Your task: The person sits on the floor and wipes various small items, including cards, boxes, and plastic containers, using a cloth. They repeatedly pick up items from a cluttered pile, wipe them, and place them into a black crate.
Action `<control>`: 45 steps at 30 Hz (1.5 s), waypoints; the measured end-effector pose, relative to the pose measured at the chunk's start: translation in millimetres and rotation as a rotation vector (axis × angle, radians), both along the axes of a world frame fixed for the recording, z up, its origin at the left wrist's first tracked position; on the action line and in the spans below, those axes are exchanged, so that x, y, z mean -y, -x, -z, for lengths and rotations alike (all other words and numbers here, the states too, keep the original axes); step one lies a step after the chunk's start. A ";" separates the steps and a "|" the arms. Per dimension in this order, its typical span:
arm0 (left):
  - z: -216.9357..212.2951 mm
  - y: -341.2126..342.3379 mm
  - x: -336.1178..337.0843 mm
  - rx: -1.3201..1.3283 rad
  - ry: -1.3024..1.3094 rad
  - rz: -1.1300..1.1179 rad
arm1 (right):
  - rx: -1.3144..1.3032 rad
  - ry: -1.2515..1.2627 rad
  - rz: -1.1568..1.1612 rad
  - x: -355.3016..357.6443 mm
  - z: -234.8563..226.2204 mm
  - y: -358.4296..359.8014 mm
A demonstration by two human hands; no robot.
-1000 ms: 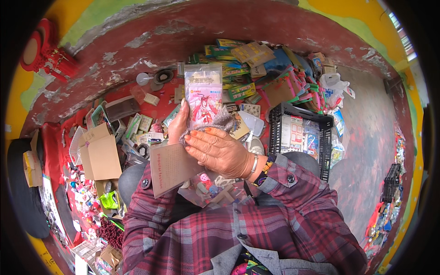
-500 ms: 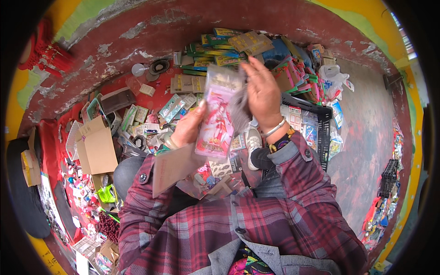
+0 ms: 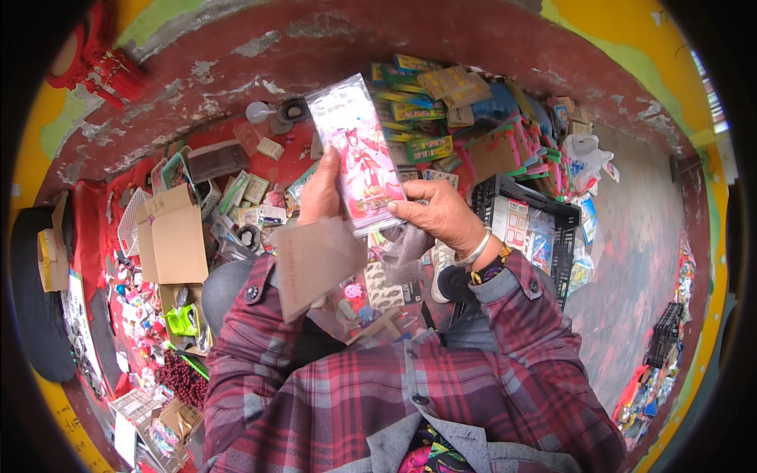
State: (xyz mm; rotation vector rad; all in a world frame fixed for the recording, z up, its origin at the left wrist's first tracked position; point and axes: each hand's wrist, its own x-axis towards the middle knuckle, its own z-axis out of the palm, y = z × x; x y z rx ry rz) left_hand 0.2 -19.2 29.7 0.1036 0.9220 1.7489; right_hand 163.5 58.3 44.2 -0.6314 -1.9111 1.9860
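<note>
A clear plastic packet with a pink card (image 3: 361,158) printed with a red figure is held up between my two hands. My left hand (image 3: 319,191) grips its left edge, thumb on the front. At the packet's lower right corner, my right hand (image 3: 438,214) pinches with thumb and fingers. Soft grey material (image 3: 406,254) hangs below the right hand; its kind is not clear. A translucent flat plastic bag (image 3: 319,262) with faint reddish print sits beneath the left hand, over my left sleeve; what holds it is hidden.
A black plastic crate (image 3: 561,236) with flat packs stands right of my legs. Stacked yellow-green packages (image 3: 418,110) lie ahead by the red wall. An opened cardboard box (image 3: 177,244) stands at left, near a bright green plastic item (image 3: 182,320) and dark red beads (image 3: 180,380).
My right hand has come down from the packet's top to its lower right corner. The packet has risen, and its top now leans left.
</note>
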 end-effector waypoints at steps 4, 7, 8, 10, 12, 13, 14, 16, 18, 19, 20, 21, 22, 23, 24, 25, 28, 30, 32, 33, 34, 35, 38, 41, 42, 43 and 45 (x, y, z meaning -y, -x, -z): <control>12.5 6.8 -2.9 -0.329 0.055 0.137 | 0.105 -0.707 0.260 5.9 -4.3 0.6; 16.6 2.5 -3.6 -0.500 0.145 0.152 | 0.143 -1.280 0.359 15.3 -4.5 1.7; 16.8 -3.4 -5.1 -0.525 0.129 0.105 | 0.160 -1.302 0.365 18.0 -6.3 0.7; 15.7 -3.6 -5.4 -0.465 0.094 0.106 | 0.195 -1.347 0.377 21.9 -15.1 -0.6; 9.0 5.9 -5.0 -0.297 0.054 0.204 | 0.246 -1.509 0.387 20.1 -19.9 -3.2; 14.4 6.6 -2.5 -0.204 -0.091 0.233 | 0.262 -1.574 0.384 19.6 -19.2 -3.6; 13.3 4.5 -0.2 -0.177 -0.160 0.257 | 0.279 -1.637 0.380 19.9 -17.7 -3.6; 9.9 0.9 2.5 -0.122 -0.297 0.304 | 0.264 -1.658 0.343 23.3 -16.6 -0.8; 17.9 5.6 2.4 -0.186 -0.193 0.316 | 0.260 -1.656 0.299 29.8 -15.6 1.2; 20.3 5.2 2.5 -0.215 -0.178 0.294 | 0.263 -1.644 0.287 32.0 -13.1 2.3; 20.4 4.0 1.1 -0.243 -0.166 0.270 | 0.231 -1.563 0.244 32.2 -12.9 2.4; 22.9 1.9 -2.1 -0.160 -0.181 0.203 | 0.199 -1.480 0.201 32.3 -13.3 2.5; 22.7 3.0 -2.6 -0.154 -0.174 0.196 | 0.167 -1.397 0.159 32.3 -14.0 2.7; 19.2 4.5 -2.3 -0.150 -0.167 0.188 | 0.116 -1.283 0.159 29.9 -17.9 1.4; 14.5 5.5 -1.7 -0.146 -0.159 0.180 | 0.067 -1.168 0.158 24.3 -23.7 -2.2; 8.6 4.7 0.2 -0.132 -0.150 0.157 | 0.018 -1.053 0.156 18.3 -26.7 -6.1; 7.2 10.6 3.5 -0.187 -0.167 0.215 | -0.015 -0.284 0.346 -1.6 -39.6 -21.2; 6.0 9.6 3.7 -0.133 -0.197 0.209 | -0.121 -0.118 0.526 -18.1 -42.0 -28.6; 5.5 10.3 4.2 -0.156 -0.199 0.249 | -0.245 0.053 0.629 -23.4 -53.1 -32.2; 5.3 12.6 5.3 -0.205 -0.186 0.291 | -0.313 0.085 0.650 -25.3 -53.6 -33.5; 5.0 13.5 6.0 -0.255 -0.173 0.334 | -0.381 0.116 0.671 -26.8 -54.2 -34.7; 4.8 12.7 6.7 -0.261 -0.178 0.345 | -0.450 0.148 0.689 -27.4 -54.1 -35.2; 3.7 10.9 8.7 -0.282 -0.185 0.397 | -0.386 -0.230 0.649 -14.5 -53.6 -30.2; 0.7 10.8 11.6 -0.262 -0.174 0.476 | -0.311 -0.925 0.340 -3.5 -50.4 -26.7; -3.8 8.6 11.7 -0.225 -0.175 0.506 | -0.281 -1.090 0.192 1.5 -45.3 -23.5; -5.9 6.2 11.7 -0.189 -0.175 0.536 | -0.261 -1.159 0.061 6.8 -36.7 -17.3; 8.6 5.1 17.1 -0.111 -0.238 0.559 | -0.160 -1.264 -0.074 15.1 -26.3 -4.5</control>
